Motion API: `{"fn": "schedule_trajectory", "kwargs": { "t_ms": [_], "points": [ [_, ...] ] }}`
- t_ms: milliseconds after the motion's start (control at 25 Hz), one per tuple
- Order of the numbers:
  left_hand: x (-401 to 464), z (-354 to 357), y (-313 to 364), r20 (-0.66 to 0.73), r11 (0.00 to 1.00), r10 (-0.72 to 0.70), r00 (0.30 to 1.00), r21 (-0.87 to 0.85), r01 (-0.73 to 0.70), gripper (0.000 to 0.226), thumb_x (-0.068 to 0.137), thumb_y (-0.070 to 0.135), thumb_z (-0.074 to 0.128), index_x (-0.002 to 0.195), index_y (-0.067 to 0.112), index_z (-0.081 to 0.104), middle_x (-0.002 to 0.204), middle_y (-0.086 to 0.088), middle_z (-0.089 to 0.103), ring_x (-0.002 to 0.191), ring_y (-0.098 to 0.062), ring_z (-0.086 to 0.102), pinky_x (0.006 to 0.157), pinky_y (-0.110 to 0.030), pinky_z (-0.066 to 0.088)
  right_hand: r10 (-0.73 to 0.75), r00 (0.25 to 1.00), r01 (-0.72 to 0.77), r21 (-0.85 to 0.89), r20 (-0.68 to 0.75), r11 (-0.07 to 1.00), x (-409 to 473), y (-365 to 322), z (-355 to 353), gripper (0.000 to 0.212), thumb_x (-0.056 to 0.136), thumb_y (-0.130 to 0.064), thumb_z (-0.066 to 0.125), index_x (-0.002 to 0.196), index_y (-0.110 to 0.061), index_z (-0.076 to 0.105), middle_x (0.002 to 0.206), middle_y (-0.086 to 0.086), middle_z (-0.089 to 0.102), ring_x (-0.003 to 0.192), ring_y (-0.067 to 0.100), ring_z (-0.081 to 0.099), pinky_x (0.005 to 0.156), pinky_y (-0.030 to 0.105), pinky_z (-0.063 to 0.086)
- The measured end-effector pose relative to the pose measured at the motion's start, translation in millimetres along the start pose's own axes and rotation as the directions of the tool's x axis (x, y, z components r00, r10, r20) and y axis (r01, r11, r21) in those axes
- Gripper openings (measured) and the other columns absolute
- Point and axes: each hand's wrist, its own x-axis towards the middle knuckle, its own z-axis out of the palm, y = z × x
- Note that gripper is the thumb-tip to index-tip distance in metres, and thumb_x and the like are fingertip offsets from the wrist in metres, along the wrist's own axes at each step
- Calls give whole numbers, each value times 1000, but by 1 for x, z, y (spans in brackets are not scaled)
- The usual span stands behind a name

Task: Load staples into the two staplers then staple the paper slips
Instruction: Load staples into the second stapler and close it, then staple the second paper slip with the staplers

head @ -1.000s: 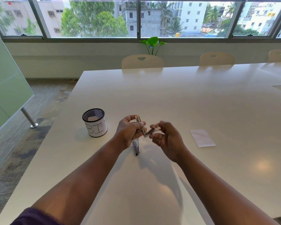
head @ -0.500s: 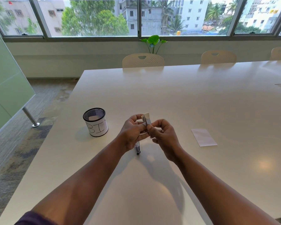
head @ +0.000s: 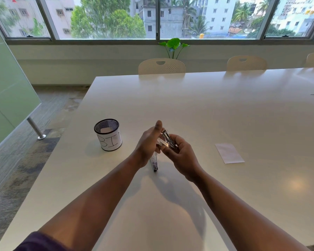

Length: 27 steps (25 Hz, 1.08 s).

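The white table (head: 216, 109) is wide and glossy, with much free surface on the far side and to the right; its left edge runs close to the mesh cup (head: 107, 134). Both hands meet over the near middle of the table. The left hand (head: 149, 144) curls around a stapler (head: 168, 141), thumb pointing up, and the right hand (head: 181, 151) pinches the metal top part of it. The stapler stands hinged open, shiny metal above, and its lower arm (head: 154, 163) reaches down to the table. The cup is round black mesh with a paper label marked "BIN". A paper slip (head: 229, 153) lies flat to the right, well apart.
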Motion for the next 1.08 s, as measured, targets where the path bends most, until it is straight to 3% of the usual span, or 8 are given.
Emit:
{"fn": "schedule_trajectory", "kwargs": {
  "t_ms": [80,160,280,400,520,800,1000,1080],
  "points": [
    [-1,2,-2,-8,997,69,998,27,-69,66,97,64,44,104,0,60,70,-2,58,56,-10,54,49,-23,43,-94,996,93,-209,4,973,-1,1,2,22,92,-35,69,112,-25,66,91,-6,71,76,3,60,68,20,47],
    [-2,2,-2,-23,992,103,994,80,-101,58,98,59,46,92,3,56,70,-3,52,62,-15,51,56,-29,44,-216,976,204,-420,20,884,-1,1,3,11,95,-41,64,98,-31,60,78,-13,61,71,2,53,62,14,37],
    [-2,1,-4,-87,967,137,987,229,-114,44,101,49,51,71,17,51,61,5,48,61,-16,46,60,-37,41,-288,956,274,-540,60,796,-1,3,1,19,99,-39,60,87,-27,53,68,-14,49,64,3,46,57,18,31],
    [-1,1,-8,-127,946,165,978,302,-121,47,102,43,53,62,18,46,56,6,42,56,-14,39,56,-35,37,-279,955,276,-623,95,732,-2,7,0,26,102,-42,55,93,-17,56,71,-7,53,61,15,47,56,30,38],
    [0,1,-12,-140,930,167,976,352,-109,48,102,40,52,61,18,44,53,10,39,54,-12,36,52,-32,35,-283,950,297,-665,133,686,-6,6,2,29,104,-41,51,93,-14,54,74,-1,56,63,26,49,57,40,42],
    [-1,1,-17,-126,874,211,969,468,-129,45,102,30,47,58,20,40,43,15,40,44,-4,36,42,-20,30,-314,938,326,-676,146,661,-13,6,3,30,106,-34,50,92,-8,55,75,3,57,61,30,49,56,44,46],
    [-1,12,-15,-74,899,219,973,403,-172,45,102,48,39,73,17,55,61,11,56,56,-8,51,55,-33,44,-262,961,240,-720,83,652,-18,4,-7,28,97,-42,60,107,-16,58,90,1,66,69,28,58,59,38,47],
    [3,23,-15,-54,930,188,981,330,-161,49,101,55,34,85,18,62,66,8,62,59,-8,58,56,-29,47,-208,978,144,-762,13,631,-19,5,-19,17,91,-35,60,102,-22,55,88,-1,65,71,29,60,56,34,39]
  ]
}}
